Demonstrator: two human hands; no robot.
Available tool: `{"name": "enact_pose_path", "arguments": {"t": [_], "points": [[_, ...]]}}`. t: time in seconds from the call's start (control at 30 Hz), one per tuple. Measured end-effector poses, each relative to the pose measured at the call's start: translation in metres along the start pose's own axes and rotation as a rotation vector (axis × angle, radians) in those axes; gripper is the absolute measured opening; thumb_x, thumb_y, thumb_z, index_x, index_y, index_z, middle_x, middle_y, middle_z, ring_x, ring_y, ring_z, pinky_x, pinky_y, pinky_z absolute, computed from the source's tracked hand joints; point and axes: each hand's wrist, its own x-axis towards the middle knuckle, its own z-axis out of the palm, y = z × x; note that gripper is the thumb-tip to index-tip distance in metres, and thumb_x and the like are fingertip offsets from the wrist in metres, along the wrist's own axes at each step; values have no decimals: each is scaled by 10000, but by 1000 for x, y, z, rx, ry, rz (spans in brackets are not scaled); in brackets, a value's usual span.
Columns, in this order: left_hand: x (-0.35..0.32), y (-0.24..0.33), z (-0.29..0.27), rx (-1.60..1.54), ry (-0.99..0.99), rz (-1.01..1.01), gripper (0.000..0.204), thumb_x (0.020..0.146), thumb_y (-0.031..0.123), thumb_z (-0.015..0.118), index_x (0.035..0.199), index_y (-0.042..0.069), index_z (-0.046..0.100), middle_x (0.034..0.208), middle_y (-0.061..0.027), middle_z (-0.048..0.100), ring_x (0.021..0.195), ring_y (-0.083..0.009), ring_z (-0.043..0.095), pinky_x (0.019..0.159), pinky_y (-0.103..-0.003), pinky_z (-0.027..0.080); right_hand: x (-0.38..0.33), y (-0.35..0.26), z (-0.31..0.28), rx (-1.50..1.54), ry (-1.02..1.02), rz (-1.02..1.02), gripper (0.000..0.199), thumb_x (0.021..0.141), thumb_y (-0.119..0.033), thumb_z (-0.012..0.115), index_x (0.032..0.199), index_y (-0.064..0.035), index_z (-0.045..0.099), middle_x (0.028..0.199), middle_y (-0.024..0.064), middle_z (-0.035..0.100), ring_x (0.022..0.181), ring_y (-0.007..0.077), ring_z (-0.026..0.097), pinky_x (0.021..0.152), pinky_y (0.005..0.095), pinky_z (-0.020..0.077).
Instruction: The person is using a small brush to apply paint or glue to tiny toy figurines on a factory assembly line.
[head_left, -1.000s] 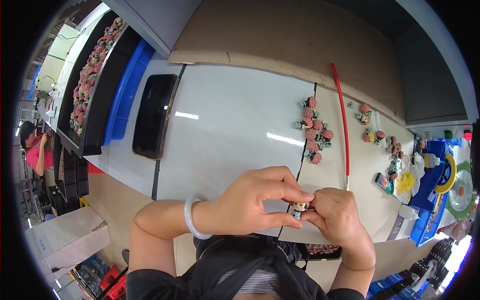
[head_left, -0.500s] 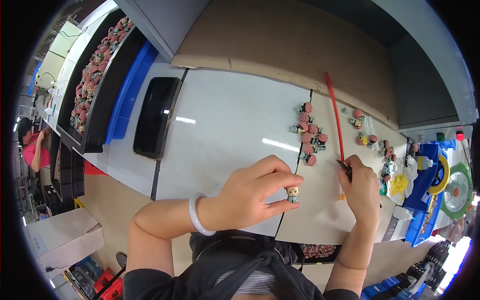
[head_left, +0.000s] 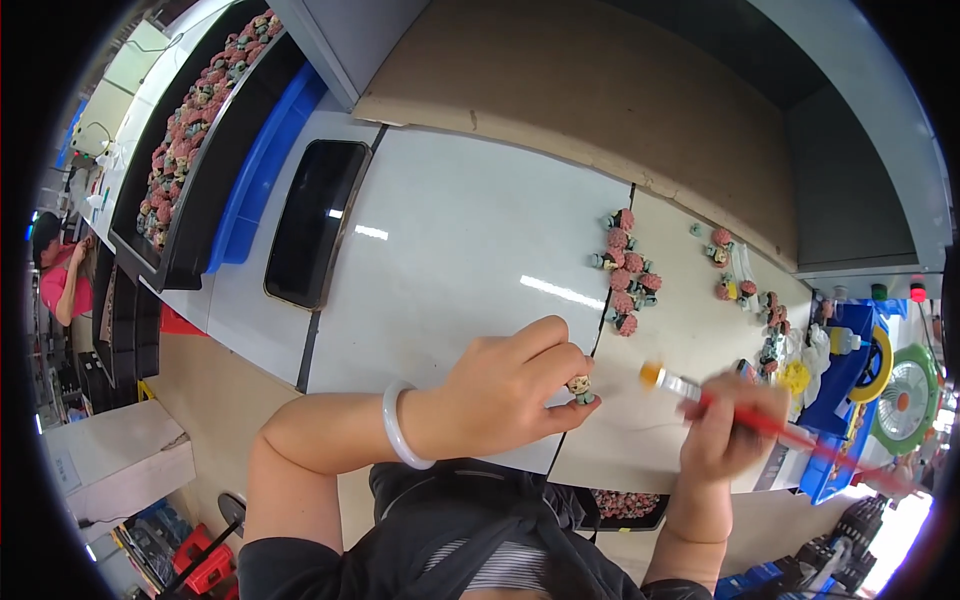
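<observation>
My left hand (head_left: 505, 385) pinches a small figurine (head_left: 580, 392) between thumb and forefinger, near the seam in the white tabletop (head_left: 450, 240). The figurine has a pale face and a grey-green body. In my right hand (head_left: 730, 425) is a brush (head_left: 682, 385) with a long red handle. Its yellowish bristles point left toward the figurine, apart from it. The hand and brush are blurred by motion; a dark patch in that hand cannot be made out. Beyond my hands stands a cluster of pink-haired figurines (head_left: 625, 270).
More figurines (head_left: 770, 315) lie at the right near a blue bin (head_left: 850, 370) and a green fan (head_left: 905, 395). A phone (head_left: 315, 225) lies at the left, beside a black tray (head_left: 190, 255) full of figurines. A person (head_left: 65, 270) sits at the far left.
The brush's red handle, which pointed to the far side, now points right with the bristles to the left. My right hand has moved slightly nearer. The figurine in my left hand has tilted.
</observation>
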Motion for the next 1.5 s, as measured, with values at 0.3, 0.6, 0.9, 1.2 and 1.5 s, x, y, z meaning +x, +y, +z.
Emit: {"name": "enact_pose_path", "arguments": {"t": [0.3, 0.6, 0.9, 1.2, 1.5], "points": [[-3, 1, 3, 11, 19, 10, 299, 540, 79, 778, 774, 41, 596, 645, -28, 488, 493, -122, 515, 410, -215, 405, 0, -11, 5, -210, -407, -267, 124, 788, 79, 450, 813, -32, 401, 553, 74, 503, 470, 141, 508, 448, 249, 410], [5, 4, 2, -136, 28, 11, 336, 530, 60, 771, 828, 39, 617, 670, -39, 504, 532, -140, 521, 443, -226, 419, 5, -10, -4, -202, -178, -246, 104, 826, -79, 472, 829, -23, 385, 524, 92, 491, 447, 140, 468, 406, 216, 365], [5, 8, -3, -71, 17, 19, 350, 548, 43, 748, 876, 28, 627, 726, -42, 521, 592, -154, 534, 481, -232, 442, 32, 10, -30, -1040, -429, 334, 96, 805, -31, 513, 858, 10, 445, 639, 178, 537, 533, 328, 531, 490, 354, 402], [3, 7, -4, -309, -17, -59, 390, 598, 78, 772, 947, 17, 608, 848, -89, 588, 715, -197, 583, 598, -261, 487, 15, -9, 7, -546, -572, -186, 220, 753, -228, 631, 710, -42, 520, 600, 78, 517, 514, 244, 516, 463, 325, 392], [5, 6, -7, -340, -92, -16, 372, 611, 75, 765, 943, 8, 611, 883, -106, 599, 732, -205, 599, 615, -266, 499, 8, -4, 13, -658, -574, -178, 302, 741, -317, 634, 666, -49, 517, 544, 58, 470, 471, 232, 468, 435, 328, 357]]}}
